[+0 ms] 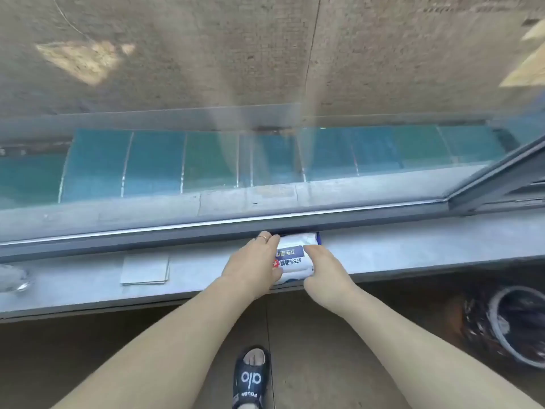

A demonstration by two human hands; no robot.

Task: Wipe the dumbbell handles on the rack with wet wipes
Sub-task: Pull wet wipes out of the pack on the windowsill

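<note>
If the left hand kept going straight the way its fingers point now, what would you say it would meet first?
The left hand, gripping the wet wipes pack on the windowsill, points away from the person toward the window. It would probably meet the dark window frame rail just beyond its fingertips, though depth is hard to judge.

A glossy plastic wipes pack [295, 258] lies on a smooth matt stone-like sill [413, 249] beside flat paper sheets [145, 269].

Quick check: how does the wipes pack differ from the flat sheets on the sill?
The wipes pack is thick and puffy, white with a blue printed label; the sheets are a thin, plain grey-white stack. The pack is gripped by the left hand and right hand; the sheets lie untouched, off to the left. Both rest on the sill.
</note>
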